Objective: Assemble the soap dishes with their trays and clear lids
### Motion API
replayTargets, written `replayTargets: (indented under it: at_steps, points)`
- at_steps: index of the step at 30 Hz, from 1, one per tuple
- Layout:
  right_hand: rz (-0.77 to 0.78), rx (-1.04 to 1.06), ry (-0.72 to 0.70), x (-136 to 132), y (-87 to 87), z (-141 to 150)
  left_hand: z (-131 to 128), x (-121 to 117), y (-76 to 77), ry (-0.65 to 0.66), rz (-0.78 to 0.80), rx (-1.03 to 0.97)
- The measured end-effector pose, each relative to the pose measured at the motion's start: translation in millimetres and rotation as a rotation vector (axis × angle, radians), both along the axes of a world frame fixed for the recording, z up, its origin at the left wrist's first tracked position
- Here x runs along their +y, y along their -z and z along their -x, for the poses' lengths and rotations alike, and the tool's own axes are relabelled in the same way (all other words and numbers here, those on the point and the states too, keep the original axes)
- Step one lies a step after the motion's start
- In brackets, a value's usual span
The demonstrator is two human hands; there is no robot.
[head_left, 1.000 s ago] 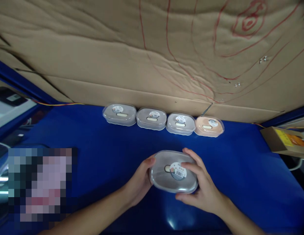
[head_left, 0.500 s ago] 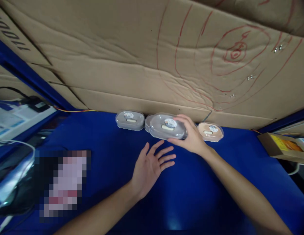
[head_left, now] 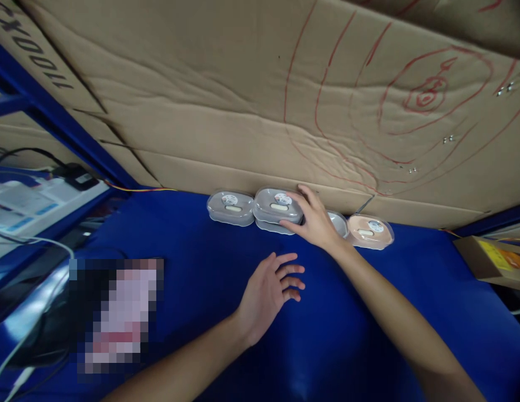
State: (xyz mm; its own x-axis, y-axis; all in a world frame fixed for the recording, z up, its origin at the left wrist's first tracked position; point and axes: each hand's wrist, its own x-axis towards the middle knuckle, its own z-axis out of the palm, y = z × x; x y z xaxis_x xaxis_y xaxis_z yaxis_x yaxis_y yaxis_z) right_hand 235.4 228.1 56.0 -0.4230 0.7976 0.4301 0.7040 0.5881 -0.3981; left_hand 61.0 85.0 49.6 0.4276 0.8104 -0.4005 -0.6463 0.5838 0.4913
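My right hand (head_left: 313,219) grips a grey oval lidded box (head_left: 277,205) by its right side, resting it on top of a second grey box (head_left: 271,225) in the row against the cardboard wall. Left of the stack sits another grey box (head_left: 230,207). To the right, a grey box (head_left: 338,222) is partly hidden behind my hand, and a peach box (head_left: 371,231) ends the row. My left hand (head_left: 268,288) hovers open over the blue table (head_left: 192,251), fingers spread, holding nothing.
A tall cardboard sheet (head_left: 260,100) with red pen lines walls off the back. A brown carton (head_left: 490,259) lies at the right edge. Cables and a black adapter (head_left: 75,176) sit at the left, with a blurred patch (head_left: 117,312) below.
My right hand carried the grey box from in front of me back to the row and set it on the second box. My left hand let go and stayed low, open.
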Motion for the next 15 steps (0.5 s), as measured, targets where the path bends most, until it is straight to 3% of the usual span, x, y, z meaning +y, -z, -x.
replayTargets:
  at_steps: [4,7,11,15]
  points:
    - [-0.029,-0.101,0.025,-8.3,-7.8,-11.9,-0.1,0.1,1.0,0.013,0.013,0.018]
    - [-0.034,-0.118,0.076,-24.8,-7.9,-38.1,0.2,-1.1,0.3,0.028,0.02,0.031]
    - [-0.039,-0.178,0.21,-55.5,10.2,-79.6,-0.2,-4.5,0.5,0.056,0.032,0.034]
    - [-0.03,-0.244,0.214,-88.6,29.5,-97.4,-3.0,-7.8,3.4,0.097,0.037,0.059]
